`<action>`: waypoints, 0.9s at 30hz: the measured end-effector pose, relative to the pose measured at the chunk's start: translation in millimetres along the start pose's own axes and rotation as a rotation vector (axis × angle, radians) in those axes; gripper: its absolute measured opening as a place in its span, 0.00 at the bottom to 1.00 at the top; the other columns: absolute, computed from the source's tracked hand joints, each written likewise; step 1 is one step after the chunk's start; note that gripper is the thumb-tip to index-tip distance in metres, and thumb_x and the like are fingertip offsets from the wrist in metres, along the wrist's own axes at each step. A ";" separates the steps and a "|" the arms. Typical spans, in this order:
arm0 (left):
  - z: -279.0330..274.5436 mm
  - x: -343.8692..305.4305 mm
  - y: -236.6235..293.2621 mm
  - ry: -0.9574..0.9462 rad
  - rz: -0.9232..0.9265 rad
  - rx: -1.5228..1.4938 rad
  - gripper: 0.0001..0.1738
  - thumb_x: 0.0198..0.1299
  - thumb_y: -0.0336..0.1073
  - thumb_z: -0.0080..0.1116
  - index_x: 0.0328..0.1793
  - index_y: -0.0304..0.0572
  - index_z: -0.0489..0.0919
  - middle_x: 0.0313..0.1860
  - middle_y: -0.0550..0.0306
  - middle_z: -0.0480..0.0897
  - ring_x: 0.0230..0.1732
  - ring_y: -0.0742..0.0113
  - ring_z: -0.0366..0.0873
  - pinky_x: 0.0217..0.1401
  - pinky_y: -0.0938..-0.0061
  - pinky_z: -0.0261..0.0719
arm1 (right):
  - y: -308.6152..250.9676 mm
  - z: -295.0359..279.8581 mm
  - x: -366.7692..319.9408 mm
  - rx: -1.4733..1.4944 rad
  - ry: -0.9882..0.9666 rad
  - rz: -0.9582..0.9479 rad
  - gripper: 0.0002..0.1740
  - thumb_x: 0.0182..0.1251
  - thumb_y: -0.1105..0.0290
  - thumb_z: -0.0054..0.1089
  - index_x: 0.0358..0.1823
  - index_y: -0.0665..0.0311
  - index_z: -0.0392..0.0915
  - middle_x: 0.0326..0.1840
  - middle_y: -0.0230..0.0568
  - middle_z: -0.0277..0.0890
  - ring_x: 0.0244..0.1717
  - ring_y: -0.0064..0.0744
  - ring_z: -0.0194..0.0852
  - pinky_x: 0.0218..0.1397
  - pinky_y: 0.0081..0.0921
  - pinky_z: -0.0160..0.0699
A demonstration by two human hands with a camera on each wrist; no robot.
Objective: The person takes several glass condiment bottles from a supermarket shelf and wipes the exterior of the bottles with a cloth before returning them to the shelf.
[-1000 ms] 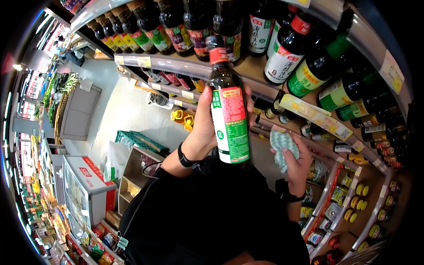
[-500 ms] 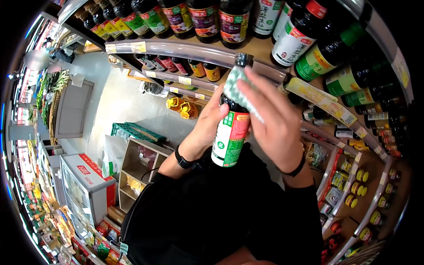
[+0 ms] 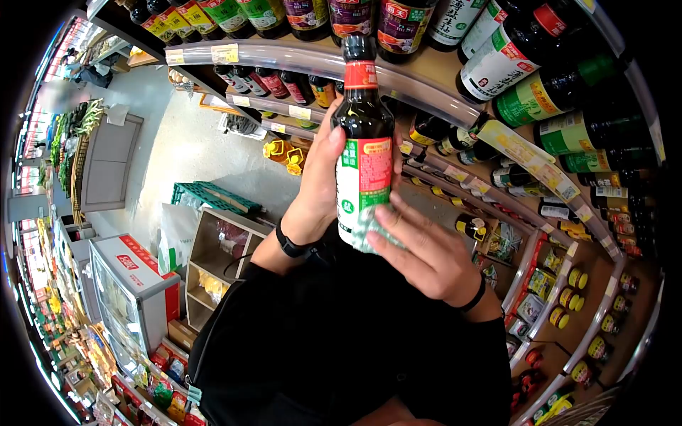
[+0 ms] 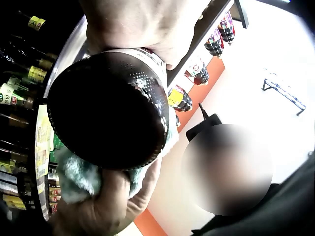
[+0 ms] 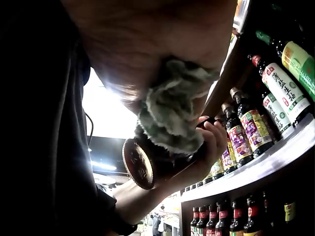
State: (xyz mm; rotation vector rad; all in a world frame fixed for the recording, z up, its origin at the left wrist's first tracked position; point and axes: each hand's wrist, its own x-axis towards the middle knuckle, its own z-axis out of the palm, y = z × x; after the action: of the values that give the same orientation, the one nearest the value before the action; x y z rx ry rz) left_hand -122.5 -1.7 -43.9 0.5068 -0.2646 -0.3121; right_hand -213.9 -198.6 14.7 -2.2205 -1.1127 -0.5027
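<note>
A dark soy sauce bottle (image 3: 364,117) with a red neck band and a white, green and red label is tilted in front of the person's chest. The left hand (image 3: 317,186) grips it, thumb on the near side of the label. The right hand (image 3: 435,261) holds a pale green and white cloth (image 3: 370,228) against the lower label. In the left wrist view the dark bottle base (image 4: 108,113) faces the camera, with the cloth (image 4: 81,178) bunched beneath it. The right wrist view shows the crumpled cloth (image 5: 172,115) between the right palm and the bottle.
Ahead, a curved shelf (image 3: 284,60) carries rows of sauce bottles, and lower shelves on the right hold jars (image 3: 568,298) and packets. To the left stand a wooden cubby unit (image 3: 220,255), a green crate (image 3: 213,197) and a glass-fronted freezer (image 3: 131,284). Yellow oil jugs (image 3: 284,154) sit beyond.
The right hand brought the cloth from beside the bottle to its neck, then slid it down to the lower label. The left hand keeps its grip, and the bottle neck shows again.
</note>
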 end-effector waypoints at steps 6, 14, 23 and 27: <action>4.3 6.0 15.5 -0.019 0.025 0.036 0.48 0.73 0.74 0.64 0.74 0.35 0.70 0.54 0.38 0.85 0.41 0.51 0.91 0.35 0.59 0.94 | -7.6 -16.7 -5.2 0.221 -0.231 -0.020 0.14 0.69 0.70 0.77 0.55 0.62 0.94 0.70 0.47 0.89 0.72 0.48 0.90 0.60 0.33 0.98; -8.0 -18.2 0.3 0.002 -0.140 -0.040 0.47 0.70 0.69 0.72 0.75 0.33 0.76 0.63 0.43 0.86 0.51 0.55 0.89 0.45 0.57 0.94 | 34.7 -25.4 54.7 -0.027 0.325 0.202 0.31 0.59 0.90 0.66 0.65 0.64 0.91 0.69 0.54 0.88 0.64 0.53 0.92 0.64 0.37 0.93; -11.1 -28.8 -0.4 0.256 -0.100 -0.005 0.39 0.74 0.61 0.71 0.77 0.40 0.77 0.63 0.55 0.88 0.55 0.70 0.89 0.57 0.71 0.91 | 37.4 21.3 58.6 -0.089 0.236 0.233 0.32 0.63 0.86 0.71 0.70 0.60 0.88 0.70 0.47 0.87 0.63 0.52 0.91 0.64 0.39 0.94; -17.6 -28.3 -0.2 0.269 -0.138 -0.150 0.39 0.75 0.63 0.70 0.77 0.40 0.77 0.61 0.55 0.88 0.56 0.63 0.90 0.64 0.63 0.91 | 25.1 30.8 27.3 -0.104 0.168 0.179 0.29 0.63 0.85 0.73 0.67 0.62 0.90 0.69 0.49 0.87 0.61 0.49 0.93 0.63 0.39 0.95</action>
State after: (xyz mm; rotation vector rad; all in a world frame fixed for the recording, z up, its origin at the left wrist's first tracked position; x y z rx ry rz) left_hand -142.9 15.8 -63.6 0.4135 0.0552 -0.3906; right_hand -175.6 -174.1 -1.5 -2.2920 -0.8094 -0.6688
